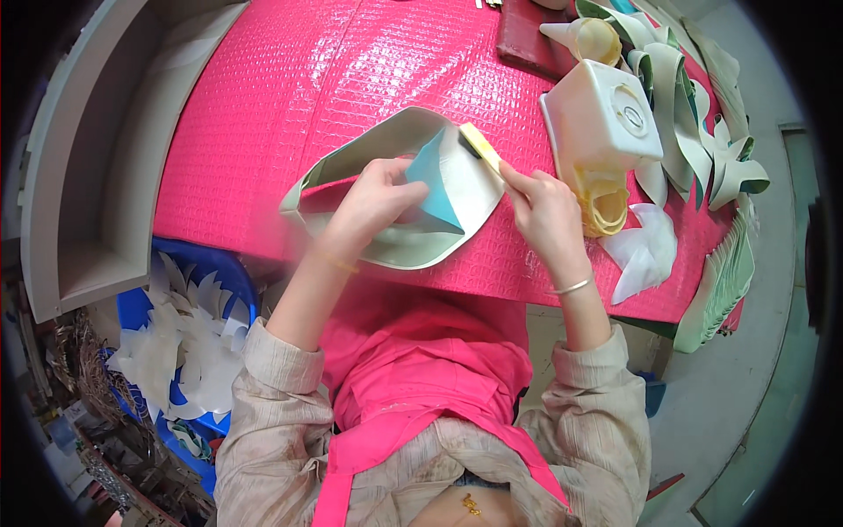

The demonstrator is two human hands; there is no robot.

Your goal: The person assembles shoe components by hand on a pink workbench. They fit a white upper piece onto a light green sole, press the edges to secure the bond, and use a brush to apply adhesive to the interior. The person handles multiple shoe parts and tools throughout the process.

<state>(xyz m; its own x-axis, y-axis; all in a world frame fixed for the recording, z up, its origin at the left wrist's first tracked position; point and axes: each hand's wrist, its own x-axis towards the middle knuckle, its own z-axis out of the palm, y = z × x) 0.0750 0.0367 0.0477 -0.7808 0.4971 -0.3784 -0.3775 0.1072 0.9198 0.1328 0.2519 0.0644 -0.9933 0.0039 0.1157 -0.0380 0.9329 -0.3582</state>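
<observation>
Curved pale piece (457, 189) under left hand (373, 200).

Your left hand (373, 200) blurs at the knuckles and covers part of the curved pale green piece (386, 149); its fingertips hide under the blue sheet (435, 180). Your right hand (544, 206) hides the yellow tool (480, 146)'s lower end. The dark red box (527, 35) is cut off by the top edge

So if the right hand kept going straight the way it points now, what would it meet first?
Likely the curved pale green piece on the pink table: the right hand points up-left, holding a yellow brush already over it, though depth is unclear.
</observation>
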